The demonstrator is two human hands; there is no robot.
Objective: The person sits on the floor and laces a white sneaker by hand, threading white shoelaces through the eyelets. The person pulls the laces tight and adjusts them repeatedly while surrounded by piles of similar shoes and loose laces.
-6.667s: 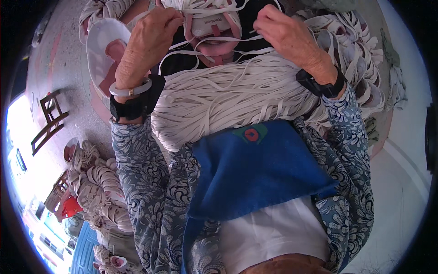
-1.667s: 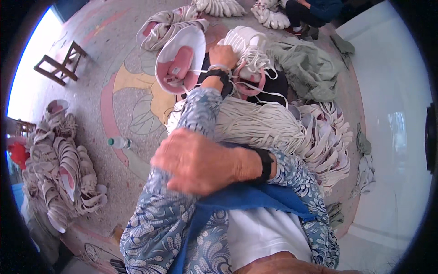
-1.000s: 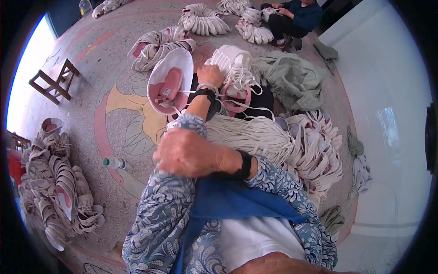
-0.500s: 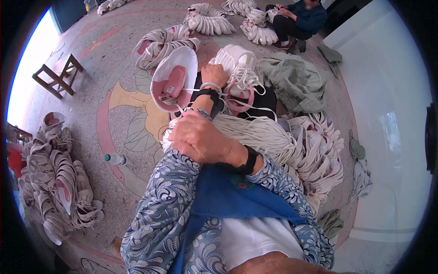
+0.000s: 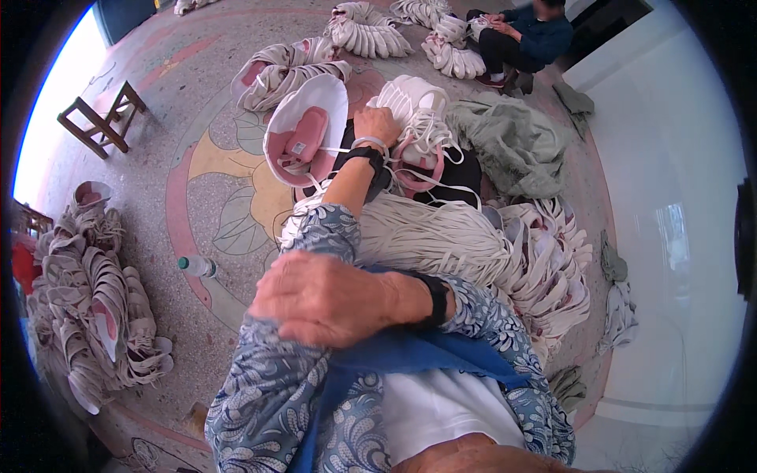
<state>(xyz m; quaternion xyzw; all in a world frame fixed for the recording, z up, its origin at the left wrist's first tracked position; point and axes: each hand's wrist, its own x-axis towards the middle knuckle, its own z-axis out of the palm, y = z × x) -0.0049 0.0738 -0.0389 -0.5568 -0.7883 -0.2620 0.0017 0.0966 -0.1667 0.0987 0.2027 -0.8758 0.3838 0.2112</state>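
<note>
My left hand (image 5: pixel 377 126) is closed against the stack of nested white shoe uppers (image 5: pixel 406 96), its fingertips hidden. On that wrist are a black band and a pale bracelet. Left of it stands a large white shoe upper (image 5: pixel 327 98) with a pink lining. Across my left forearm lies my right hand (image 5: pixel 311 299), slightly blurred, with its fingers bent over the blue patterned sleeve (image 5: pixel 272 378). A black band circles my right wrist too. White laces (image 5: pixel 430 236) spread in a thick bundle beyond my right forearm.
More shoe uppers lie in rows at the left (image 5: pixel 98 307), right (image 5: pixel 548 268) and far side (image 5: pixel 367 35). A grey-green cloth (image 5: pixel 512 146), a bottle (image 5: pixel 197 266) and a wooden stool (image 5: pixel 102 118) are around me. Another person (image 5: pixel 524 39) sits at the far right, handling shoe uppers.
My right hand has slid down my left sleeve from near the cuff toward the elbow. The cuff sits further back, baring more forearm. My left hand stays by the stack.
</note>
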